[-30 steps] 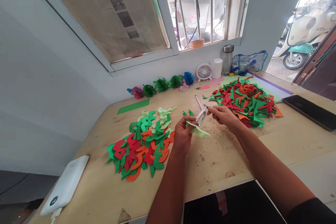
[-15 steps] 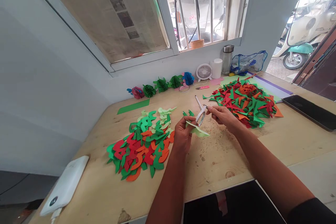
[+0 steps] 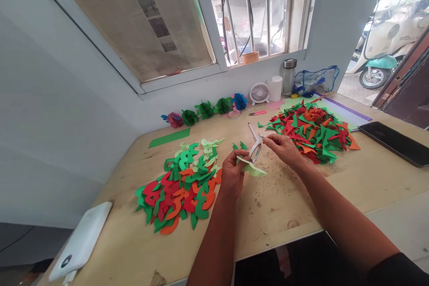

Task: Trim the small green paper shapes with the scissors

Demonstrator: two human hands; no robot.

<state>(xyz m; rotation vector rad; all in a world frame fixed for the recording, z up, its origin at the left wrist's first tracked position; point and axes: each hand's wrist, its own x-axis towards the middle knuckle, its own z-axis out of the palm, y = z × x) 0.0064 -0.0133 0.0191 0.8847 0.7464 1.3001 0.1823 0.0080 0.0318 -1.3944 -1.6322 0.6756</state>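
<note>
My left hand (image 3: 233,167) is closed on a pale green paper cutout (image 3: 253,168), which droops in a curved shape to the right of the fingers. Just beyond it is a white ring with printing on its inside (image 3: 256,152), like a roll of tape; whether the left fingers also grip it I cannot tell. My right hand (image 3: 280,145) is pinched, its fingertips beside the top of the ring, with a small thin dark tip showing at them. A white pen-like stick (image 3: 252,131) lies behind the ring. Small green cutouts (image 3: 240,145) show behind the left hand.
A pile of curved paper cutouts (image 3: 181,187) spreads to the left. Paper scraps (image 3: 311,132) are heaped at the right near a black phone (image 3: 397,142). Paper ornaments (image 3: 205,109), a small fan (image 3: 259,93) and a glass bottle (image 3: 288,78) line the wall. A white power bank (image 3: 82,239) lies front left.
The view has shifted very slightly. My right hand has moved a little left and down against the ring; the left hand keeps its hold on the pale green cutout.
</note>
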